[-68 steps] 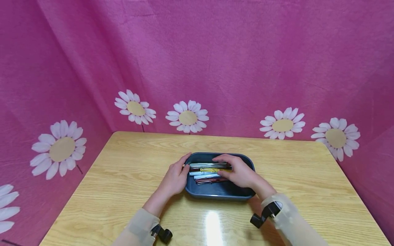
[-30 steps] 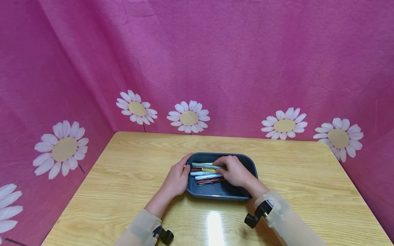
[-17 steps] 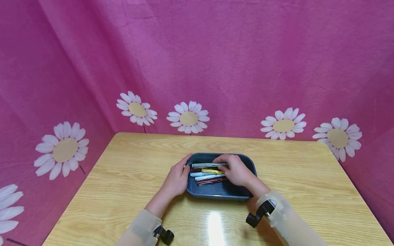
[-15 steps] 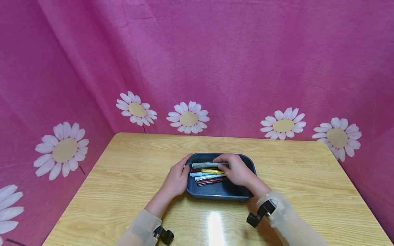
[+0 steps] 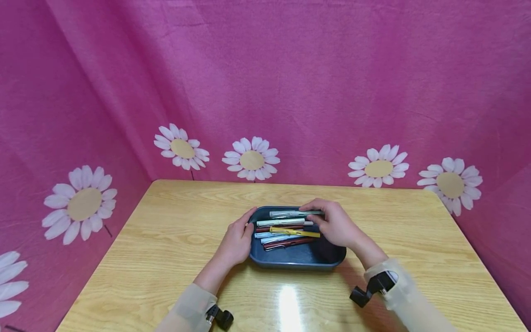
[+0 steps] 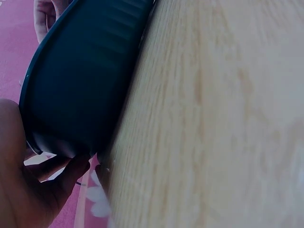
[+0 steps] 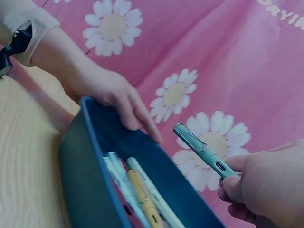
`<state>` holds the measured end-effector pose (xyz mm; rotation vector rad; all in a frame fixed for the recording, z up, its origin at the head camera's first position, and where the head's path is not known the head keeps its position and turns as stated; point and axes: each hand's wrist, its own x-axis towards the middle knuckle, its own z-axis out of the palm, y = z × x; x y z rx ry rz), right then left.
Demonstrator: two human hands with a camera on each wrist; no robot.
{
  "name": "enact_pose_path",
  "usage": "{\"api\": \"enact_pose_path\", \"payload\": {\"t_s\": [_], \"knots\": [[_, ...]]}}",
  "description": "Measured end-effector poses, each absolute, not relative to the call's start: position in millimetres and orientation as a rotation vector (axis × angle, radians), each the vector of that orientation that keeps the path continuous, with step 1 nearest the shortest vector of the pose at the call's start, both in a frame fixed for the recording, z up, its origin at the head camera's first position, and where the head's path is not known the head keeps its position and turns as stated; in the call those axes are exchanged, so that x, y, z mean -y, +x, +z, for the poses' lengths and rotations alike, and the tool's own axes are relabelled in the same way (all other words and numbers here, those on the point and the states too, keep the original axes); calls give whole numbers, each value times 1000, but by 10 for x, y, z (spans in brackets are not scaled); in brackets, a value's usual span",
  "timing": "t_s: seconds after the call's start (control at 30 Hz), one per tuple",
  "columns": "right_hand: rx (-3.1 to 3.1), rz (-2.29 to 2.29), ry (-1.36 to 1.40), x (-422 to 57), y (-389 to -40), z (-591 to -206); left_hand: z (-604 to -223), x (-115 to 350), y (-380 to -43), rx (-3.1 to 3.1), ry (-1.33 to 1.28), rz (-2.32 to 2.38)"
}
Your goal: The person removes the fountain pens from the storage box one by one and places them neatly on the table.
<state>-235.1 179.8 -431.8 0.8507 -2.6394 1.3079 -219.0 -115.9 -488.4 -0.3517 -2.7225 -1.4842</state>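
A dark blue plastic bin (image 5: 296, 266) sits on the table with several clip pens lying in it. My left hand (image 5: 234, 242) grips the bin's left end, thumb at the rim and fingers against the outer wall. Between the thumb and fingers of my right hand (image 5: 338, 226) is a pale green pen (image 7: 202, 148), pinched by its barrel, cap end pointing left over the bin's back part. Below it lie a whitish pen (image 5: 280, 222), a yellow pen (image 5: 294, 232) on top of others, light blue pens (image 5: 271, 240) and a dark red pen (image 5: 286, 244).
The wooden table (image 5: 174, 221) spreads around the bin. A pink curtain (image 5: 265, 83) printed with daisies hangs along the back and sides. Black camera mounts sit on both wrists, the right one (image 5: 369, 288) near the table's front.
My right hand has shifted right and away from me, lifting the pale green pen off the others. The yellow pen now lies uncovered in full. My left hand stays on the bin.
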Motion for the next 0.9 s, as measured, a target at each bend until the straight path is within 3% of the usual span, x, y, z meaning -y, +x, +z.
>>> {"api": "enact_pose_path", "payload": {"t_s": [0.9], "knots": [[2567, 1215, 655, -2663, -2168, -4057, -4885, 1144, -2191, 2733, -322, -1485]]}}
